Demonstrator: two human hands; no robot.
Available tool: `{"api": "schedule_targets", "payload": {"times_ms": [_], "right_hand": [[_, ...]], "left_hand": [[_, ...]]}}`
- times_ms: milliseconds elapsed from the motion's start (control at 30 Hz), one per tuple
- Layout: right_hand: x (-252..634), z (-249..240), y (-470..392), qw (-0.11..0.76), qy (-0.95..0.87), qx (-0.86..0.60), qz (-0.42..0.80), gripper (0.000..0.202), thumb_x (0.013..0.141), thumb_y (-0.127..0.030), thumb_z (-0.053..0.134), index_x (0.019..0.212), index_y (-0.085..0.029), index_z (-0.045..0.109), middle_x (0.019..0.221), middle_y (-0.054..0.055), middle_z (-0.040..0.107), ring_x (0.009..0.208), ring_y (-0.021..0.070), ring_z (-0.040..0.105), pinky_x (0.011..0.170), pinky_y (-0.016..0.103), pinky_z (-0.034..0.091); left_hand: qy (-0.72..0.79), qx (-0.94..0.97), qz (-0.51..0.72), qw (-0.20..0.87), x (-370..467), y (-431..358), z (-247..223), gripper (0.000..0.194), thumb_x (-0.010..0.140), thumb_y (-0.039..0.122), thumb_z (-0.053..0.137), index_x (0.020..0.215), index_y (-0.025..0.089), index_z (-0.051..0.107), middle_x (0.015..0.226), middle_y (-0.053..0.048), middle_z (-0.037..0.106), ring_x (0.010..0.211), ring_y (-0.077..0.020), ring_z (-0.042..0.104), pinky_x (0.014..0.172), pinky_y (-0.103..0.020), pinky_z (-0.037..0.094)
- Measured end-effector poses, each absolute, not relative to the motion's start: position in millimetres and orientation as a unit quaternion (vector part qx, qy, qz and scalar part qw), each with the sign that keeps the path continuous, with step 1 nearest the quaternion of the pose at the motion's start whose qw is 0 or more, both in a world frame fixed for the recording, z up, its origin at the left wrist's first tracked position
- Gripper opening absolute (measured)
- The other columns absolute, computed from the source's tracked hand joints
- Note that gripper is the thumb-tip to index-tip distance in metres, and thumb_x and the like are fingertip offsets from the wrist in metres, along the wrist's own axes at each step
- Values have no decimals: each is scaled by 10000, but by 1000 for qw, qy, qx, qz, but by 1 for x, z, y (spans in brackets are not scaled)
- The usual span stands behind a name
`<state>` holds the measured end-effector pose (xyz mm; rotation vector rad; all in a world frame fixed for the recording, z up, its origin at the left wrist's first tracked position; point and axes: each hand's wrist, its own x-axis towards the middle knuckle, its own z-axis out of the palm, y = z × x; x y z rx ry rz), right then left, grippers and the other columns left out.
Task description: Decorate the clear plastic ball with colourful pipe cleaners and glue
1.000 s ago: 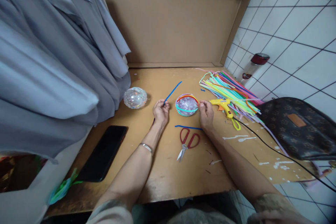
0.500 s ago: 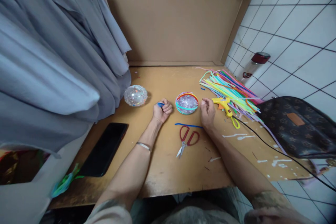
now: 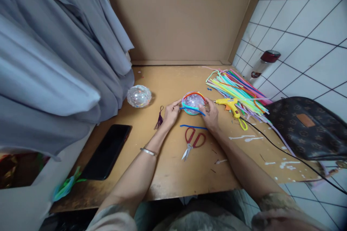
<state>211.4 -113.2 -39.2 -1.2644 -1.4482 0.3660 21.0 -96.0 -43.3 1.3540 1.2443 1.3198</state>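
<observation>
Banded ball, clear and glittery, wrapped in coloured strips; set mid-bench, between both hands. Left hand: fingers pinching one end of a blue strip at the ball's left side. Right hand: thumb against the strip's other end, fingers curled near the ball's right side. Probably light, thin-walled, slippery between bands; strip presumably soft, bendy. Best hold: opposite sides, gently, clear of the bands. Forearms converging from the near edge, wrists low, palms turned inward. Nearby: second blue strip and red-handled scissors, nearer the body; dark tassel, leftward; yellow glue gun, rightward. Farther out: unbanded ball, black phone, bundle of strips.
</observation>
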Motion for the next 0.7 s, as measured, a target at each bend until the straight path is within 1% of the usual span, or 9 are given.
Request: {"api": "schedule_targets", "payload": {"times_ms": [133,167,233,300,367,433,533,633,700], "right_hand": [[213,-38,-108,549,-621,-538,155,538,860,-563,571,1254,-199,614,1125,123,638,813,214,620,732,386,563],[213,-37,-107,546,-626,-536,151,535,864,-559,568,1263,-205,611,1123,118,635,776,202,608,721,383,562],[213,-37,-105,542,-636,-530,143,525,873,-547,563,1273,-210,605,1120,114,632,763,200,602,750,397,561],[213,-37,-103,539,-642,-528,136,516,880,-541,555,1277,-214,602,1116,113,630,822,221,617,812,422,556],[212,-36,-103,535,-646,-529,131,511,891,-542,541,1283,-220,598,1126,117,628,920,248,628,881,442,541],[212,-35,-103,529,-652,-529,122,505,914,-542,504,1294,-221,591,1153,125,626,1022,266,619,947,456,516],[213,-32,-104,526,-661,-524,108,506,954,-535,427,1308,-207,579,1207,143,625,1134,282,588,1019,485,470],[213,-30,-105,533,-660,-519,102,503,976,-522,383,1305,-196,580,1232,156,628,1171,284,580,1047,493,449],[213,-30,-106,542,-651,-523,97,497,982,-517,370,1289,-193,589,1219,155,636,1167,276,585,1056,486,444]], "left_hand": [[491,545,528,428,23,-91,-46,489,753,253,469,1146,140,738,491,59,408,438,-98,283,467,-232,247],[494,545,526,426,23,-90,-46,491,755,250,471,1154,139,735,488,60,408,435,-98,283,467,-233,250],[503,550,517,420,23,-89,-46,489,762,242,479,1170,144,730,493,53,442,433,-107,306,476,-243,286],[510,558,512,408,23,-88,-46,472,771,236,496,1170,155,733,530,28,531,462,-133,399,517,-267,371],[509,568,515,391,23,-87,-46,444,779,232,516,1157,172,741,611,-5,628,553,-173,521,604,-299,456],[508,574,523,373,24,-88,-47,419,786,227,527,1141,182,745,674,-24,675,644,-200,589,680,-318,495],[527,566,530,348,22,-89,-46,431,801,225,512,1171,175,726,654,-17,660,630,-196,583,690,-321,502],[545,552,542,324,20,-90,-46,465,811,227,487,1225,171,691,613,11,610,550,-159,507,628,-293,475],[535,545,560,322,19,-91,-45,466,811,240,477,1222,170,684,606,23,575,523,-138,457,581,-267,438]]}}
